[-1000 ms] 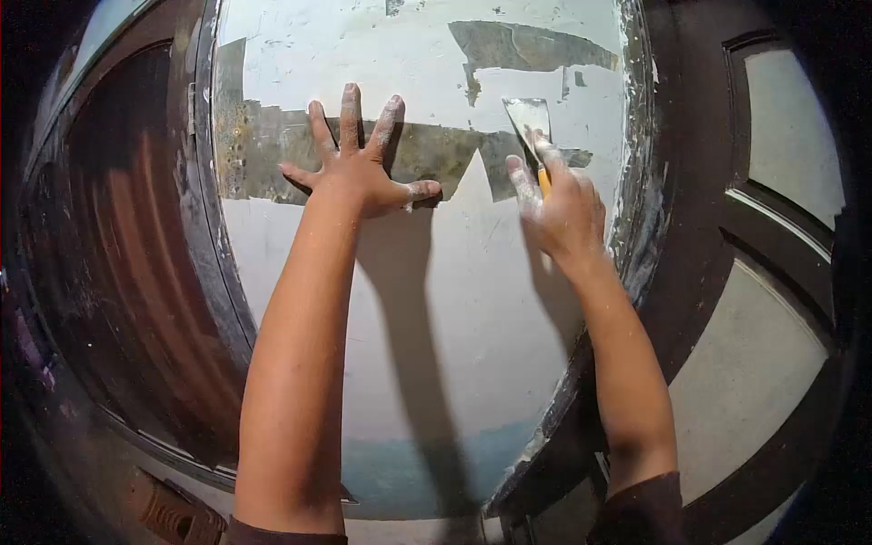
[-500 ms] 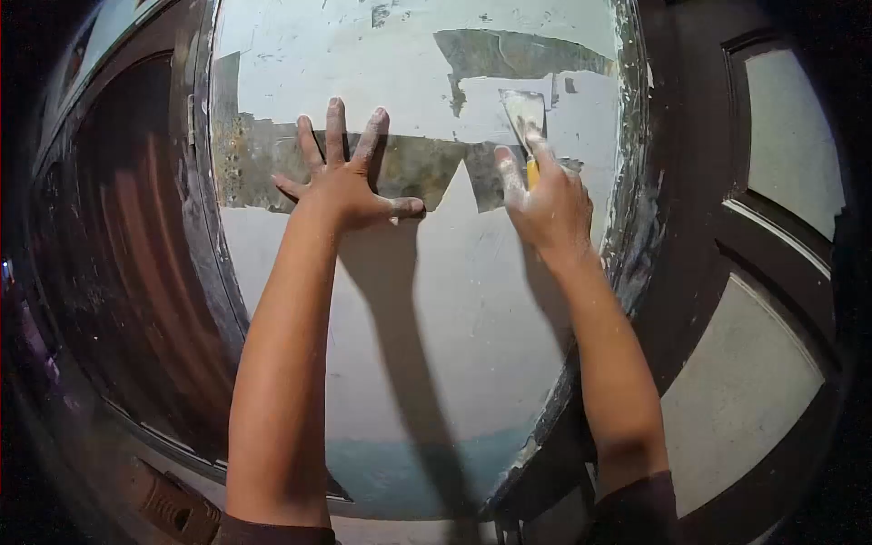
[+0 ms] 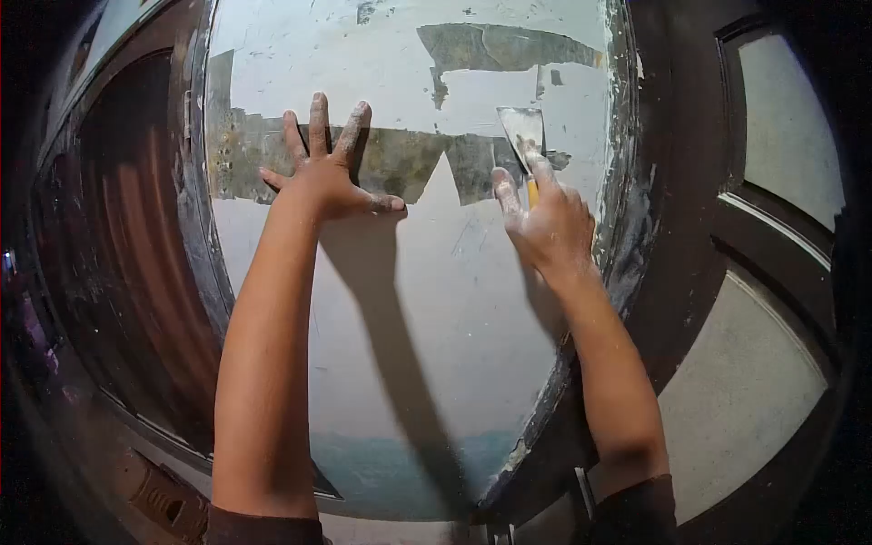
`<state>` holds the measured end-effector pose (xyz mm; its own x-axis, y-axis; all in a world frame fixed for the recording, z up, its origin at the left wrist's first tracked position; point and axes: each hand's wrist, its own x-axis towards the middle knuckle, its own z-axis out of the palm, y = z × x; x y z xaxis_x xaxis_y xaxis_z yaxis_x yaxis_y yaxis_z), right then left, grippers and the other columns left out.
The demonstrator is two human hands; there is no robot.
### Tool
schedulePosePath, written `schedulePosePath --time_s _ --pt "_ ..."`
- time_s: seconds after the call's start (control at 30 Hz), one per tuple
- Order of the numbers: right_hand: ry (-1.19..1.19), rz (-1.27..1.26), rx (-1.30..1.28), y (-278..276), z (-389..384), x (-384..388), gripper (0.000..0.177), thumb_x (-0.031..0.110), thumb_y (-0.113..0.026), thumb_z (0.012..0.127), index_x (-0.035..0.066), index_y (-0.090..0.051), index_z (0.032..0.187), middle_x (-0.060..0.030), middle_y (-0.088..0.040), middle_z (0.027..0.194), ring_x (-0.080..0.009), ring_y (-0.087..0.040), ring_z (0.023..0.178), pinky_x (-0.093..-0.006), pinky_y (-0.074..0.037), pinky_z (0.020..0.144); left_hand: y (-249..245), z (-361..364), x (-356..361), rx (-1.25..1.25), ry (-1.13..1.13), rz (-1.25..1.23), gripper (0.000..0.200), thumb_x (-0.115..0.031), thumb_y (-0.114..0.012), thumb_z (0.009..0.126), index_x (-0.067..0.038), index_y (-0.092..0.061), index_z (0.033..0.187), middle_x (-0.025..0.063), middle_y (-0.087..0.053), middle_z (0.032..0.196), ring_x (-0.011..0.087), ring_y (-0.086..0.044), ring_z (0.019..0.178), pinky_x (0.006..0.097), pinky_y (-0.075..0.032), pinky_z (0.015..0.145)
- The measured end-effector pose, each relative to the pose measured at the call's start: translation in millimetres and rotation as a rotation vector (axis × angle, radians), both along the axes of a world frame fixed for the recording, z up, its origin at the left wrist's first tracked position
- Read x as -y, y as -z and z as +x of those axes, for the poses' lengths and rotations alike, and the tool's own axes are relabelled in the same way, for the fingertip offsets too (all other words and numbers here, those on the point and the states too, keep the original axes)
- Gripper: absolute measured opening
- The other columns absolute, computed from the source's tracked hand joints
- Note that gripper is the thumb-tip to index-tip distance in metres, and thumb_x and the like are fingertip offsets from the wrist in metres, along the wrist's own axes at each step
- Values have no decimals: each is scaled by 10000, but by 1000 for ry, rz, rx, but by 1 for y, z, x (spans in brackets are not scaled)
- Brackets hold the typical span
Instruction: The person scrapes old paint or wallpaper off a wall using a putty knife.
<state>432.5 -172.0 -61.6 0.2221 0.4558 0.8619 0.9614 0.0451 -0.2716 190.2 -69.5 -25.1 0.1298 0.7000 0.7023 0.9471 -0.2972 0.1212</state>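
My left hand (image 3: 325, 182) is spread flat against a panel (image 3: 427, 318) with pale, peeling paint, its fingers over a bare, darker band (image 3: 386, 159). White dust coats the fingertips. In my right hand (image 3: 552, 213) is a putty knife (image 3: 520, 127) with a yellow handle; its wide blade points upward on the panel, near the right end of the dark band. A pointed tongue of pale paint (image 3: 442, 177) stands between the two hands. Another scraped patch (image 3: 504, 47) shows above the blade.
A chipped frame edge (image 3: 620, 136) borders the panel on the right, with a dark door with light inset panels (image 3: 786, 127) beyond it. To the left is a dark brown wooden panel (image 3: 136, 236). A brown object (image 3: 168, 500) sits at lower left.
The putty knife's blade has moved down the panel, from the pale paint toward the dark band. My left hand stays spread on the panel; the whole view has shifted slightly.
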Motion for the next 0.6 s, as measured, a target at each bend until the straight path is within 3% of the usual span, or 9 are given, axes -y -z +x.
schedulePosePath --time_s 0.03,0.07,0.13,0.33,0.47,0.6 --pt "7 10 4 -8 0 -2 675 567 -573 970 182 -501 1519 -317 -723 970 -512 -698 988 -592 -536 881 0 0 -1 3 5 0 1488 -771 -901 418 -485 -102 1640 47 233 1725 444 256 1547 901 -45 1050" --pt "9 7 0 -16 2 -5 675 567 -573 970 182 -501 1519 -317 -723 970 -512 -698 988 -592 -536 881 0 -3 -15 -24 11 4 1554 -877 -842 366 -467 -63 1647 86 263 1713 485 295 1518 926 -45 991" --pt "7 76 51 -30 3 -9 672 568 -571 969 172 -510 1509 -313 -724 944 -514 -699 964 -597 -535 874 1 -3 -16 -22 14 4 1557 -875 -844 362 -467 -66 1648 85 265 1713 482 297 1518 923 -41 994" --pt "38 60 63 13 3 -6 655 588 -577 966 225 -512 1508 -309 -724 952 -506 -702 952 -589 -540 856 0 -3 -12 -9 32 15 1544 -865 -852 369 -462 -87 1648 92 261 1713 477 297 1520 920 -31 1001" --pt "11 124 47 -22 5 -21 659 600 -568 967 223 -521 1506 -282 -737 996 -490 -701 992 -579 -541 859 1 -4 -12 4 24 17 1536 -868 -847 368 -471 -90 1644 96 250 1715 479 286 1523 922 -25 1005" --pt "35 37 58 13 -2 -4 643 573 -593 969 211 -537 1497 -280 -737 961 -488 -709 949 -579 -542 843 1 -3 -11 7 34 2 1536 -860 -852 369 -472 -88 1644 89 241 1720 484 275 1526 911 -39 1025"
